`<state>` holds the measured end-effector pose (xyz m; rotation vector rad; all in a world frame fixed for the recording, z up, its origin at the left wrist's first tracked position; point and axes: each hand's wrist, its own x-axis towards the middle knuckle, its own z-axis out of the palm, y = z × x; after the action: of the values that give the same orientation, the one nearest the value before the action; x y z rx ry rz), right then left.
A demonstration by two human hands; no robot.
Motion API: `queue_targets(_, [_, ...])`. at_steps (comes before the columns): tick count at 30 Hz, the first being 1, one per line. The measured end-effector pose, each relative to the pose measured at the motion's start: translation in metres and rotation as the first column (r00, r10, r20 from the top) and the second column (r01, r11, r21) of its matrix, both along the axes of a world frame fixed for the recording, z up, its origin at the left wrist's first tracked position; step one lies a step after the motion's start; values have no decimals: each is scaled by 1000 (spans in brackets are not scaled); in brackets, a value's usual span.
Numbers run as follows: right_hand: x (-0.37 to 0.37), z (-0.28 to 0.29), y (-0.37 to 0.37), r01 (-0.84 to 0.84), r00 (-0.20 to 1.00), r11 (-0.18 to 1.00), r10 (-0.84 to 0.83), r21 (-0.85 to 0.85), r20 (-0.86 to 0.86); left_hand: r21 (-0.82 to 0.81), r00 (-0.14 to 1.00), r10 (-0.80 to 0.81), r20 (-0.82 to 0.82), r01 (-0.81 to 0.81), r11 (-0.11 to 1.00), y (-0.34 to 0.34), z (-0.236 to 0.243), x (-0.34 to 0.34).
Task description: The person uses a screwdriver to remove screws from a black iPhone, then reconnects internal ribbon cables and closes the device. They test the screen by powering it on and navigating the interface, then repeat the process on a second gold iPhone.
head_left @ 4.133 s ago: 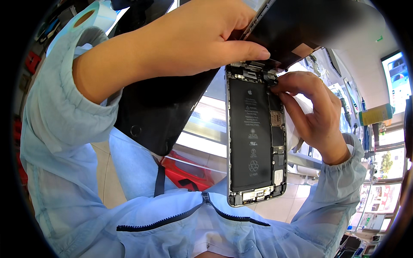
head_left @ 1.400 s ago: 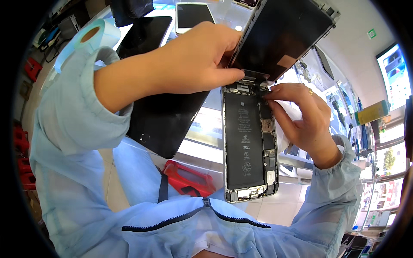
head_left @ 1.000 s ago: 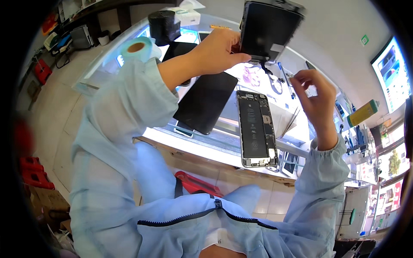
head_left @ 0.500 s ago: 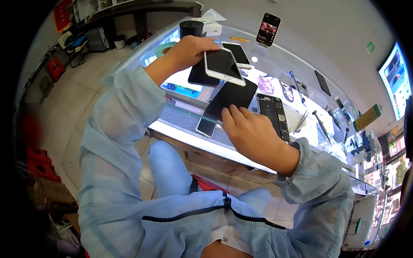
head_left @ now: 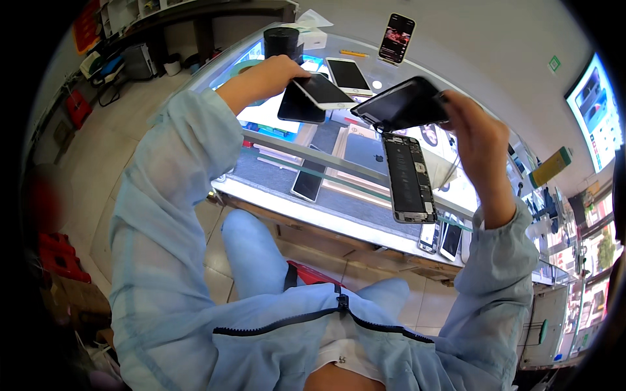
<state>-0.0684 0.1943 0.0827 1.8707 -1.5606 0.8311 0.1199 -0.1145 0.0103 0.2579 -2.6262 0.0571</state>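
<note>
My left hand [head_left: 279, 70], fingers closed, grips the edge of a white-framed phone [head_left: 321, 92] with a dark screen. It is held over a black phone [head_left: 301, 103] on the glass counter. My right hand [head_left: 481, 135] pinches the right end of a black phone screen panel [head_left: 405, 105], lifted and tilted above the counter. Beneath the panel's left end is an opened phone body [head_left: 409, 177], its battery and inner parts exposed. The panel's left end meets the top of that body; whether a cable joins them I cannot tell.
Behind my hands lie another white phone [head_left: 348, 75] and a yellow pencil-like stick [head_left: 354, 53]. A black cylinder [head_left: 282, 42], a tissue box [head_left: 314, 39] and an upright lit phone [head_left: 396, 40] stand farther back. Several phones, one white [head_left: 309, 177], show below the glass.
My right hand has raised the black screen panel up and to the right, and the opened body now shows fully. My left hand has shifted slightly left with the white phone.
</note>
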Motion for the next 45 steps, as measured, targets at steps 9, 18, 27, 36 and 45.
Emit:
queue_targets(9, [-72,18,36,-211,798,977,152,34,583,-63,970,126,206,-116,991,21,26,-12])
queue_targets(18, [-76,47,24,-154,980,984,141,85,137,572,875,-427,227,235,786,135,65,-107])
queue_targets(27, [-98,26,-4,-170,975,981,154,90,161,665,913,-396,-104,359,655,120,13,-128])
queue_targets(36, [-94,18,-14,-225,963,970,236,95,-130,520,946,-293,140,181,835,128,29,-111])
queue_targets(45, [-116,-59,-15,-315,937,945,325,-86,132,723,956,-243,164,51,689,123,22,-111])
